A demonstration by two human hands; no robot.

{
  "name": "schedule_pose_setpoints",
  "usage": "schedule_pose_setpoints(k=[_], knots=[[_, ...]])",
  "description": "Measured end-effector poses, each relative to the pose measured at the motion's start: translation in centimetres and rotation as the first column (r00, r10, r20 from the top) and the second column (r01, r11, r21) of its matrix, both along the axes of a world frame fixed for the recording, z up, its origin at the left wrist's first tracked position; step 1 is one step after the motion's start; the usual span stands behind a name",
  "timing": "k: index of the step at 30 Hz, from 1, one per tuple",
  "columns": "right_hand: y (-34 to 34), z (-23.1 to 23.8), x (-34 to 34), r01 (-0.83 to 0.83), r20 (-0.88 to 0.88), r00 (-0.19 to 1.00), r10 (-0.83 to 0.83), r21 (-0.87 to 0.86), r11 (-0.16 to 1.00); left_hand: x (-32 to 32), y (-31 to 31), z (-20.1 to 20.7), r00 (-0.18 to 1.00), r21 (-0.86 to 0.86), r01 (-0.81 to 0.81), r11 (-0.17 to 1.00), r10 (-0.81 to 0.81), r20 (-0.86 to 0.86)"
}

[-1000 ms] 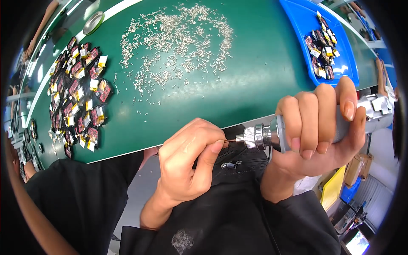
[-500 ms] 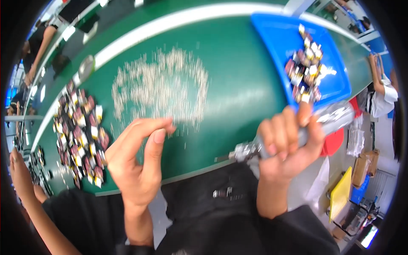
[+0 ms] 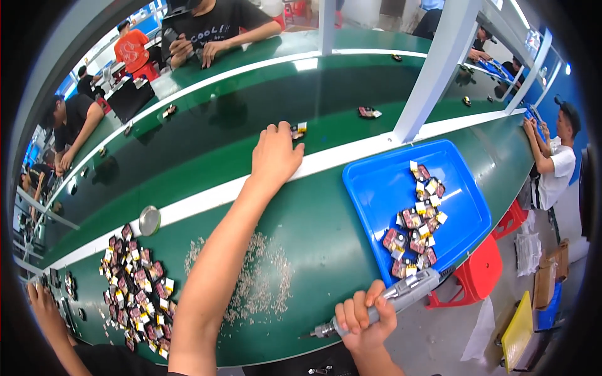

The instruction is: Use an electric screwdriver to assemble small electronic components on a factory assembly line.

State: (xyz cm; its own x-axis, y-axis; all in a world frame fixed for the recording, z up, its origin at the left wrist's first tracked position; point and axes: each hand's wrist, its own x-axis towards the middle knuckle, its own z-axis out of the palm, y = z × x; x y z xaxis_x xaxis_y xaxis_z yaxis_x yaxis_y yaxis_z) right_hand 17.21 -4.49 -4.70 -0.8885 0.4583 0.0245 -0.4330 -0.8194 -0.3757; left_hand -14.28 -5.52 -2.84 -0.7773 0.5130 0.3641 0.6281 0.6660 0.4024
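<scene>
Left hand: the left hand [image 3: 276,152] is held palm down above the dark belt [image 3: 204,139], beyond the white rail [image 3: 338,155], with the fingers bent over. A small part [image 3: 301,130] is seen just beside the thumb and fingers; whether it is gripped or only approached cannot be told.
Right hand: a grey power screwdriver [image 3: 411,289] is grasped by the right hand [image 3: 367,321], the fingers being wrapped round its body. The tool is held aslant near the table's front edge, its bit pointed to the left and touching no part.
Green table: loose pale pins [image 3: 260,282] are scattered over the middle of the green table [image 3: 326,263], partly hidden by the left forearm [image 3: 216,276].
Pile: many dark parts [image 3: 138,285] with white and yellow tabs are heaped to the left of the pins.
Blue tray: similar parts are gathered along the left side of the blue tray [image 3: 465,219], which is set on the table at the right.
Round tin: a shallow round tin [image 3: 149,220] is placed by the rail, above the pile.
Belt: another part [image 3: 369,113] is carried to the right of the left hand, well apart from it.
Around: a red stool [image 3: 480,269] is seen beside the tray, and co-workers are seated along the line.
</scene>
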Motion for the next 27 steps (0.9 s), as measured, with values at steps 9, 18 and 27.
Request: schedule_pose_setpoints(k=[9, 18, 27], knots=[[0.5, -0.2, -0.2, -0.066, 0.005, 0.998, 0.066, -0.014, 0.998, -4.6, 1.6, -2.3, 0.890, -0.295, 0.223, 0.929, -0.317, -0.328], [0.8, -0.6, 0.0, -0.039, -0.045, 0.998, 0.038, -0.014, 0.999, 6.5, -6.1, 1.4, 0.871, -0.043, 0.469, 0.882, -0.470, -0.145], [-0.2, -0.7, 4.9, -0.120, -0.061, 0.991, 0.122, 0.038, 0.992, 25.0, -13.4, 0.5, 0.849, -0.174, 0.513, 0.840, -0.526, -0.037]])
